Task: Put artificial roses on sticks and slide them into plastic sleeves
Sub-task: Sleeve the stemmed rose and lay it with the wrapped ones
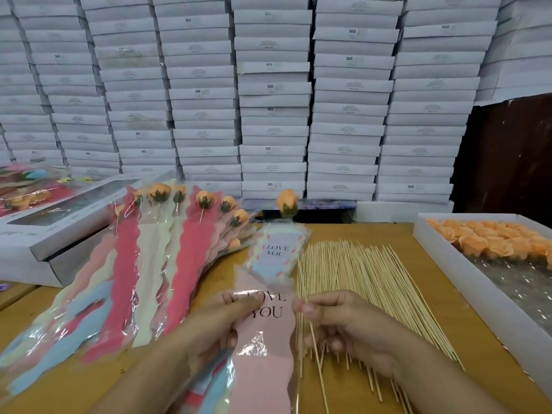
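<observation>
An orange rose [287,201] sits on a thin wooden stick [317,357], and the stick runs down through a blue-and-white "LOVE YOU" sleeve [276,249]. My right hand [343,324] pinches that stick and the sleeve's lower edge between thumb and fingers. My left hand [227,321] grips a stack of empty sleeves [265,348] with a pink "LOVE YOU" one on top, thumb pressed on its upper left corner. The blue sleeve lies just above the pink one, overlapping its top.
Loose sticks [364,282] lie spread on the wooden table [442,309] under my right hand. A white tray [466,282] of orange roses [490,242] stands at the right. Finished sleeved roses [167,234] fan out on the left beside a flat box [59,231]. Stacked white boxes [268,100] wall the back.
</observation>
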